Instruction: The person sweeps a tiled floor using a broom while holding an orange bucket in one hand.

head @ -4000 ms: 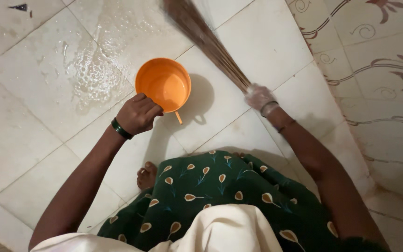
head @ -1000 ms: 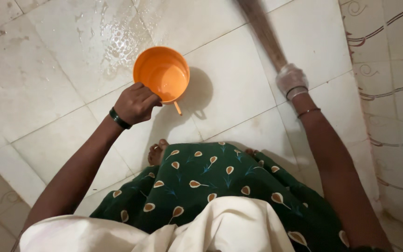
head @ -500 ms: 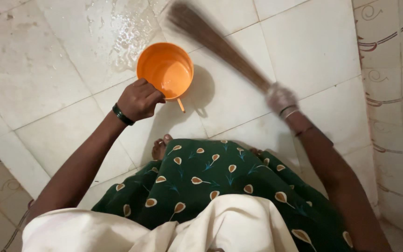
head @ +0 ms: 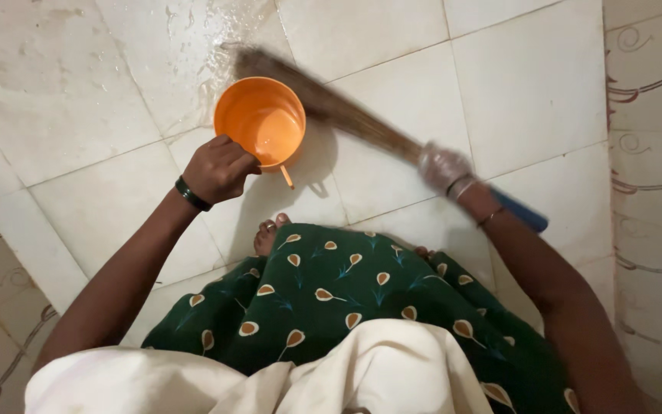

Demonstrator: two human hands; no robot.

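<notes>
My left hand (head: 217, 169) grips the handle of an orange plastic mug (head: 260, 123), held upright over the tiled floor; a dark band circles that wrist. My right hand (head: 444, 169), blurred, is closed around a brown stick broom (head: 331, 106) with a blue grip end (head: 521, 211). The broom's bristles slant up and to the left, passing just behind the mug and reaching a wet patch of floor (head: 208, 46). The mug looks empty inside.
White floor tiles (head: 530, 84) with grey joints spread all around. Patterned border tiles (head: 653, 153) run down the right side and the lower left corner. My green patterned skirt (head: 346, 299) and bare toes (head: 268, 234) fill the lower middle.
The broom has swung from upright at the right to slanting left across the floor behind the mug. My right hand dropped lower. The mug stayed in my left hand.
</notes>
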